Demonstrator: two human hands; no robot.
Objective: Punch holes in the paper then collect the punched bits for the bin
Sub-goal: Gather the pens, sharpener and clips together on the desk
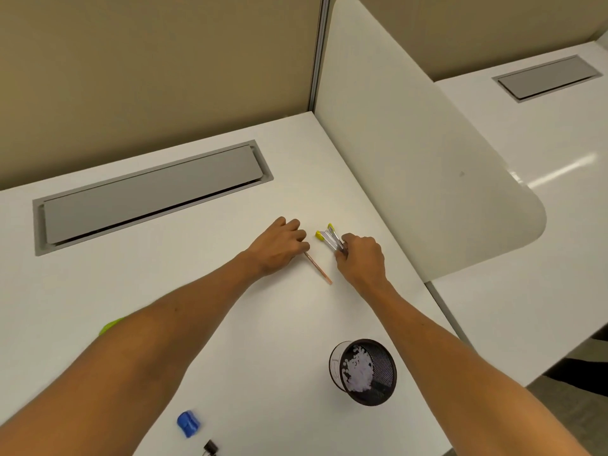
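Note:
A black mesh cup (385,376) stands on the white desk (197,291) at the front right, with a heap of small white punched paper bits (357,366) inside it. Far out on the desk, my right hand (362,258) grips two clear pens with yellow caps (327,240), their caps pointing away to the left. My left hand (279,248) is curled over one end of a thin orange pencil (320,273) that lies on the desk. No sheet of paper or hole punch can be made out.
A small blue object (188,422) and a black binder clip (210,449) lie near the front edge. Something green (112,325) peeks out under my left forearm. A grey cable flap (148,195) sits at the back; a white divider panel (427,159) bounds the right side.

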